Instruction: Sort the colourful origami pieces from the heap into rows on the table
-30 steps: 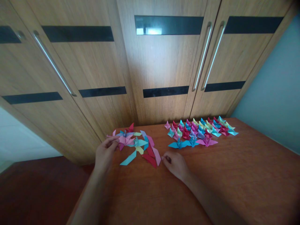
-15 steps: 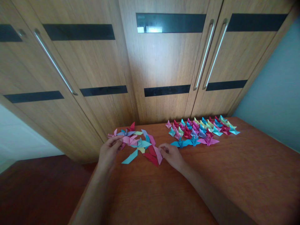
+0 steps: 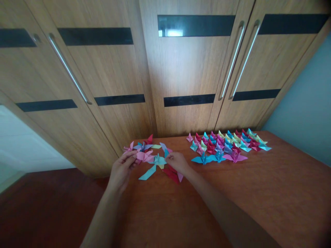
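Observation:
My left hand (image 3: 125,165) is closed in a pinch at a pink paper crane (image 3: 144,156) on the left of a loose pile. Right beside that lies a light blue paper crane (image 3: 158,160). My right hand (image 3: 178,162) has its fingers pressed together at the right wing tip of the light blue crane. Around them lie flat, folded paper cranes: a light blue one (image 3: 148,173) in front and a red one (image 3: 171,175) below my right hand. A purple-blue crane (image 3: 143,147) and a red one (image 3: 149,139) sit behind. My right hand partly hides the pink and blue pieces.
Several rows of colourful paper cranes (image 3: 227,142) stand at the back right, with blue ones (image 3: 203,158) and a magenta one (image 3: 235,155) in front. The wooden table (image 3: 232,199) meets a wardrobe (image 3: 184,69) with metal handles. The table's left edge drops to a dark floor.
My right hand has moved left, from a pink folded crane at the pile's right side to the light blue crane's wing. My left hand stays at the pink crane. The view has shifted slightly.

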A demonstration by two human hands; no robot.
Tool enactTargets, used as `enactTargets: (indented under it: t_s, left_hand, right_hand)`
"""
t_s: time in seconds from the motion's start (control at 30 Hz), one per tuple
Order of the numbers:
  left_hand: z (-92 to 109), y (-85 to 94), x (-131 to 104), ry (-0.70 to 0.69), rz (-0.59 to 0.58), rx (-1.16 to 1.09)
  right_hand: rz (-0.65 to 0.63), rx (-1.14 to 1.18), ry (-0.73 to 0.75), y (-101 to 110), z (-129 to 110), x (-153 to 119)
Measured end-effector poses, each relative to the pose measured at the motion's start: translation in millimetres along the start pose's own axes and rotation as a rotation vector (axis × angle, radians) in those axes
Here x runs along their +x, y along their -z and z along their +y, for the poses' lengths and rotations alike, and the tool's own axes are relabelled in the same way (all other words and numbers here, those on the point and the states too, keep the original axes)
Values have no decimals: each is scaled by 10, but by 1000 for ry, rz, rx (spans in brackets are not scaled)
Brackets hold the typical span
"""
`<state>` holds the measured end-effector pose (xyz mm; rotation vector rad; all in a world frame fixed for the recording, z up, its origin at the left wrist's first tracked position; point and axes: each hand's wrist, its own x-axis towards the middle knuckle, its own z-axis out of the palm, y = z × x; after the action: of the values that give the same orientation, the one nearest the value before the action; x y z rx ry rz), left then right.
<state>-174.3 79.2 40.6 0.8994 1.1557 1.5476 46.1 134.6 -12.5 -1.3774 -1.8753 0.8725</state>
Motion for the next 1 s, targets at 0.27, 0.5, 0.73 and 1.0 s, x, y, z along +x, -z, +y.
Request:
enactTargets:
  t_s: [0.27, 0.5, 0.73, 1.0]
  left_hand:
    - [28, 207, 44, -14, 119, 0]
    - [-27, -45, -84, 8, 9, 28]
    - [-143, -473, -334, 53, -142, 154]
    - [-334, -742, -496, -91, -549, 532]
  right_hand:
    - [16, 17, -1, -61, 67, 142]
    - [37, 372, -19, 41, -150, -87]
    - [-118, 674, -125, 297, -154, -546]
    - [-34, 503, -161, 525, 172, -852]
